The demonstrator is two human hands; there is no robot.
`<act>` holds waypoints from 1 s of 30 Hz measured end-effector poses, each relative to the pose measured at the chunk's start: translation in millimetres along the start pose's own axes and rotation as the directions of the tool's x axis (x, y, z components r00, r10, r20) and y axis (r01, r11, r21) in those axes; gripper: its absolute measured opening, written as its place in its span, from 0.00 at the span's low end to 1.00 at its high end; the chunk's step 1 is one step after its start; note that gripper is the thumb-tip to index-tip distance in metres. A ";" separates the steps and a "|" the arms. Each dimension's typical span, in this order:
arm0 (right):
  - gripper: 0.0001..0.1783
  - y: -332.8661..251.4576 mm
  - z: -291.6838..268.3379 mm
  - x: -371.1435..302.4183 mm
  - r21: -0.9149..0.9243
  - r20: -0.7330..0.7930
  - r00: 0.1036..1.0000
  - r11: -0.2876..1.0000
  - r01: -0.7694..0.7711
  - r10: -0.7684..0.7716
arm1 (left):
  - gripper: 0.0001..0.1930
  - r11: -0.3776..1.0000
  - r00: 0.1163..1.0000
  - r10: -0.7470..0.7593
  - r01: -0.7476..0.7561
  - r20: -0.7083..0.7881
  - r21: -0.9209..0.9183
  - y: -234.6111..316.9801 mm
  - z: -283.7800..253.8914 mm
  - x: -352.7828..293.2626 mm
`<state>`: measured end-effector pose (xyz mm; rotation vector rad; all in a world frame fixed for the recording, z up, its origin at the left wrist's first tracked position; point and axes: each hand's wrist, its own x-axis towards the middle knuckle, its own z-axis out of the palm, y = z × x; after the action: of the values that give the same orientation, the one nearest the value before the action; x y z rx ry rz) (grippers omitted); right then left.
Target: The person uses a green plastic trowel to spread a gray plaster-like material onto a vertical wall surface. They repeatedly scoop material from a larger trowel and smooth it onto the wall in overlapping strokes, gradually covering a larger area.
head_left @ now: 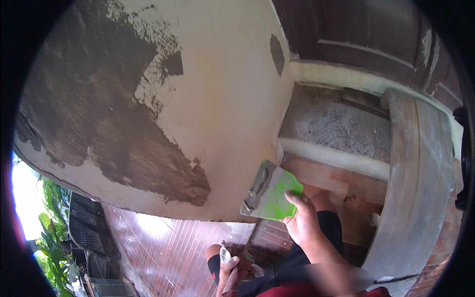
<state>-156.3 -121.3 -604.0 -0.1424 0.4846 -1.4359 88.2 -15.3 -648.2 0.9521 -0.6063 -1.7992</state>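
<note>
My right hand [304, 225] grips a bright green plastic spreader [283, 199] by its edge, thumb on top. Wet grey putty [259, 186] lies in a ridge along the spreader's far left side. The tool is held just off the lower right of a cream wall [217, 99], apart from it as far as I can see. A large rough patch of grey-brown plaster [99, 94] covers the wall's left part. Low down by my knee, my left hand [229, 272] is closed around a crumpled whitish thing [224, 254]; its kind is not clear.
At the right stand a tiled step [336, 121] and a curved, weathered wooden board [413, 188]. Dark brown doors [366, 29] rise behind the step. Reddish floor tiles [168, 242] spread below the wall. Black woven chairs [91, 227] and green plants [49, 218] are at the far left.
</note>
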 end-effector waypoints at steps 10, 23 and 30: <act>0.22 -50.0 37.4 74.9 0.026 0.002 0.995 0.995 0.095 -0.096 | 0.14 0.696 0.795 -0.574 0.349 -0.195 -0.627 -82.9 -46.3 83.1; 0.24 -61.3 27.8 131.7 0.086 -0.019 0.978 0.975 -0.205 0.207 | 0.16 0.760 0.664 -0.645 0.506 -0.379 -0.408 -104.7 -41.7 118.9; 0.19 -60.0 48.7 119.2 -0.379 0.019 0.987 0.912 0.158 -0.163 | 0.05 0.771 0.659 -0.620 0.411 -0.426 -0.486 -125.2 -52.9 132.0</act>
<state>-184.7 -255.1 -565.6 -0.4941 0.7749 -1.4898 37.0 -85.2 -816.7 1.4263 0.4238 -1.8774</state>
